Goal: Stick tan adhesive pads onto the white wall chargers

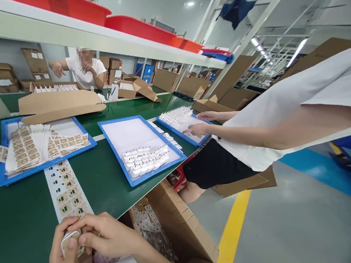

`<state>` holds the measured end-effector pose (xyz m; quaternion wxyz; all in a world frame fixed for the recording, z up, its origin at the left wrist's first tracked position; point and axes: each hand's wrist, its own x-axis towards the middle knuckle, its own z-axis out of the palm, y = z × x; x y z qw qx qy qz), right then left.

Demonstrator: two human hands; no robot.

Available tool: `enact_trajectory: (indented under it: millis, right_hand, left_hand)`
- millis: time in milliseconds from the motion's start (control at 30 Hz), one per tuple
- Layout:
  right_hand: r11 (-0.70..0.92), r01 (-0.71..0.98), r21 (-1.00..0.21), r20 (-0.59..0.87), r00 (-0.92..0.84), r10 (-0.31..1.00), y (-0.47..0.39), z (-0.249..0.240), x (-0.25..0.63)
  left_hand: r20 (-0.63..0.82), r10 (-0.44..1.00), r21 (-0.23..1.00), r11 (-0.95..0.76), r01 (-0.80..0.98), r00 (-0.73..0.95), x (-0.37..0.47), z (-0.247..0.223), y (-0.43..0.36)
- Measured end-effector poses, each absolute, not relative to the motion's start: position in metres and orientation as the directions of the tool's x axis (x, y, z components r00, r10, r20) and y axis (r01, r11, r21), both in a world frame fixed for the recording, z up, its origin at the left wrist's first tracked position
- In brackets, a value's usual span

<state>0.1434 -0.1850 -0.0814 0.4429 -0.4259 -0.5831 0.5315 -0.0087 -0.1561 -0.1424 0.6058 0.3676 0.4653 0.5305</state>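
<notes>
Near the bottom left, my left hand (60, 258) grips a small white rounded plastic piece (68, 236) with a tan face. My right hand (111, 234) is closed against the same piece, its fingertips pressing on the near side and top edge. Just beyond them, a sheet of tan stickers (72, 193) lies on the green table, with some sticker places bare. Farther along stands a blue-rimmed tray (127, 140), in which several white pieces (147, 160) with thin pins stand in rows.
Another blue tray (85, 133) at left holds stacked sticker sheets (26, 148). At right, a co-worker's hands (198, 129) reach over a third tray (162, 120). An open carton (183, 221) stands below the table edge. Another person (86, 76) sits across; red bins (142, 28) line the shelf above.
</notes>
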Motion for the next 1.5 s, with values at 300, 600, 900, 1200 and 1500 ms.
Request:
enact_trajectory:
  millis: [300, 600, 900, 1200, 1500]
  right_hand:
    - [-0.182, -0.346, -0.92, -0.18, -0.037, 0.983, -0.196, -0.128, 0.143]
    - [-0.034, -0.359, -0.933, -0.139, 0.271, 0.953, -0.2, -0.111, 0.181]
    - [-0.064, 0.203, -0.977, 0.184, 0.956, 0.229, -0.214, -0.092, 0.399]
    - [-0.422, 0.271, -0.865, 0.211, 0.96, 0.184, -0.194, -0.132, 0.452]
    - [-0.411, 0.467, -0.783, 0.42, 0.884, 0.205, -0.203, -0.111, 0.424]
  left_hand:
    - [0.277, 0.961, 0.943, -0.271, -0.193, 0.005, 0.021, -0.154, -0.167]
    - [0.317, 0.908, 0.904, -0.377, 0.201, 0.275, 0.046, -0.138, -0.191]
    - [0.127, 0.981, 0.916, -0.173, 0.361, 0.146, -0.036, -0.161, -0.133]
    - [0.216, 0.931, 0.625, -0.363, 0.691, 0.293, -0.08, -0.178, -0.095]
    - [0.039, 0.913, 0.432, -0.382, 0.817, 0.406, -0.067, -0.158, -0.103]
